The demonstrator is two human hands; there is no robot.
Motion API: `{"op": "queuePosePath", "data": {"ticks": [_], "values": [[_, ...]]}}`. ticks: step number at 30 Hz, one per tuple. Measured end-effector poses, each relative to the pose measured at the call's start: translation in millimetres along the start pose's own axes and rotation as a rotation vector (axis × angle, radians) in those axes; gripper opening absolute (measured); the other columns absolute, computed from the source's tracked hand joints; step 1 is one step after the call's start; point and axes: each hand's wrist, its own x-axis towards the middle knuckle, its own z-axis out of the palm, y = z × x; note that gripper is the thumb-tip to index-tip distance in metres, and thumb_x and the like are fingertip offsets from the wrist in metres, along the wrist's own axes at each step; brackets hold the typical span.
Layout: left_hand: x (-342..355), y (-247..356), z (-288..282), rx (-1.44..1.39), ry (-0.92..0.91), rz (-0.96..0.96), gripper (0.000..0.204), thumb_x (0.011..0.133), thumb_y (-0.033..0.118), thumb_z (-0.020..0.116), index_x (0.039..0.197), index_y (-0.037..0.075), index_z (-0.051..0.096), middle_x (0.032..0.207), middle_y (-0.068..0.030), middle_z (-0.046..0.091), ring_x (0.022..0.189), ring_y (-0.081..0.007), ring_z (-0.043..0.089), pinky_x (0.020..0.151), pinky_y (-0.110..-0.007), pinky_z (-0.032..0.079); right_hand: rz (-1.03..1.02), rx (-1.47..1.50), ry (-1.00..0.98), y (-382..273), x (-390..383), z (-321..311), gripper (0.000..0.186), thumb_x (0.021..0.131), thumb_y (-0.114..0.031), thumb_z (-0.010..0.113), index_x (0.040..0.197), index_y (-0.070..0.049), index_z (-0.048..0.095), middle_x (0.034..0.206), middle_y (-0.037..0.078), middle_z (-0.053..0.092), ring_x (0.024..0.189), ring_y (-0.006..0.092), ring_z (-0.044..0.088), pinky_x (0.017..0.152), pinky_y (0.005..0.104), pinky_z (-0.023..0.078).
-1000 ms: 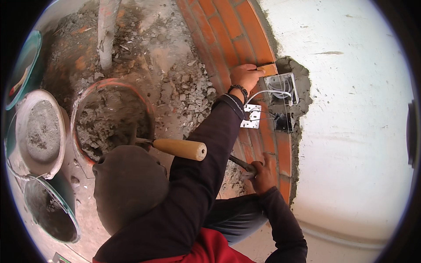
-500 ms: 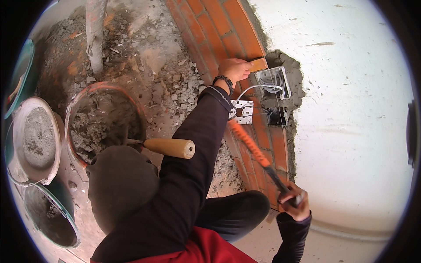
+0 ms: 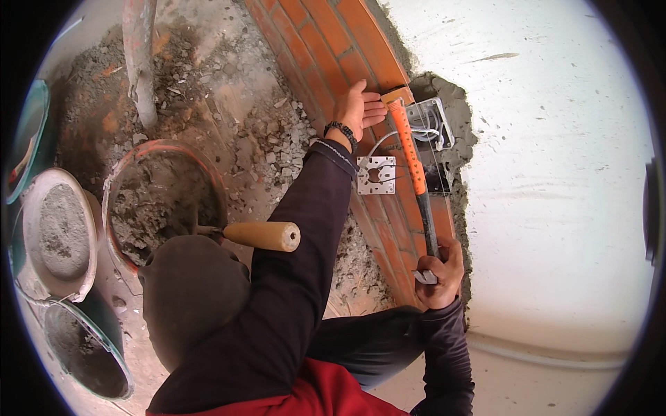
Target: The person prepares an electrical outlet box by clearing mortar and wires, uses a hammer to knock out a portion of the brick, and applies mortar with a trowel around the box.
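Note:
My left hand [image 3: 355, 113] has its fingers stretched out and holds nothing. Its fingertips are beside a small orange brick piece [image 3: 390, 97] at the edge of the brick facing [image 3: 333, 48]. In my right hand [image 3: 444, 274] is a hammer [image 3: 409, 149], gripped near its metal head, most of which the fingers hide. The orange end of its handle meets or overlaps the brick piece; I cannot tell if they touch. Just right of that end is an open electrical box [image 3: 431, 123] with white cable. A white socket plate [image 3: 375, 175] hangs on wires below my left hand.
A tub of wet mortar [image 3: 220, 182] stands left of my arm, with a wooden-handled trowel [image 3: 262, 236] in it. Farther left are a pale bowl of grey powder [image 3: 89, 229] and a green bucket [image 3: 119, 367]. Rubble [image 3: 277, 132] lies along the brick facing. A dark electrical box [image 3: 436, 179] sits below the open one.
The hammer has swung up, its handle end now at the brick piece. My right hand rose slightly leftward. My left hand, earlier at the brick piece, has drawn back left and opened its fingers.

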Motion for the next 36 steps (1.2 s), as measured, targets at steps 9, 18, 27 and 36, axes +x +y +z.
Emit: {"op": "queuePosePath", "data": {"ticks": [9,18,27,36], "values": [[-5,-1,-2,-0.018,-0.054,0.004,0.085,0.099,0.068,0.031,0.118,-0.008,0.062,0.117,-0.0202,0.065,0.108,-0.0291,0.063,0.097,-0.045,0.051,-0.065,-0.1,-0.015,27,7,21,0.033,0.054,-0.002,0.079,0.083,-0.012,0.067,0.106,0.014,0.054,0.077,0.0306,0.064,0.061,0.0388,0.05],[-7,1,1,0.032,-0.037,0.019,0.088,0.098,0.069,0.035,0.124,-0.011,0.06,0.115,-0.0211,0.066,0.104,-0.0299,0.064,0.096,-0.045,0.052,0.011,-0.012,-0.005,34,-4,29,0.031,0.059,-0.006,0.083,0.085,-0.013,0.068,0.106,0.015,0.055,0.079,0.0313,0.064,0.064,0.0394,0.051],[-7,0,2,0.031,-0.02,0.038,0.091,0.096,0.072,0.037,0.123,-0.012,0.059,0.114,-0.0215,0.066,0.108,-0.0306,0.064,0.096,-0.047,0.052,-0.018,-0.08,-0.004,22,4,26,0.028,0.061,-0.002,0.081,0.084,-0.012,0.068,0.109,0.017,0.057,0.079,0.0321,0.066,0.064,0.0371,0.052],[-7,4,3,0.066,-0.071,0.043,0.091,0.094,0.074,0.04,0.121,-0.01,0.062,0.109,-0.0181,0.067,0.104,-0.0279,0.065,0.093,-0.043,0.052,-0.013,-0.126,-0.033,19,7,26,0.028,0.061,0.001,0.079,0.083,-0.012,0.068,0.112,0.018,0.059,0.082,0.0344,0.066,0.068,0.0388,0.054]]}}
